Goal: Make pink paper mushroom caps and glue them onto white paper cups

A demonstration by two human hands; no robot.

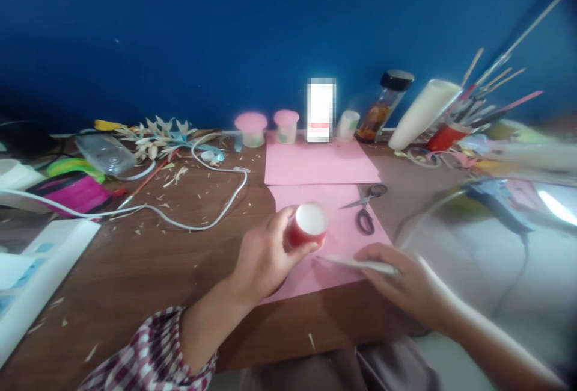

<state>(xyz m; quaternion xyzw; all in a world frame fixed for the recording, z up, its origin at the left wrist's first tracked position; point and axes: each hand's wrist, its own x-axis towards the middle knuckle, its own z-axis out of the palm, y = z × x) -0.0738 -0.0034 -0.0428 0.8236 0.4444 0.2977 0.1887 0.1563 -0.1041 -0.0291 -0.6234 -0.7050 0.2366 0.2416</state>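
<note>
The left hand (264, 252) grips a red cylindrical cup (310, 227), its round upper end white; the right hand (408, 280) holds a slim white-handled tool (354, 263), possibly a brush, blurred.

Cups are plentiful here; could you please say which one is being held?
The red cup in the left hand; the pale cups stand by the wall, the red container holds sticks.

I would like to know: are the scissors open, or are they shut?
Open. The scissors lie with handle loops apart and blades pointing in different directions.
</note>
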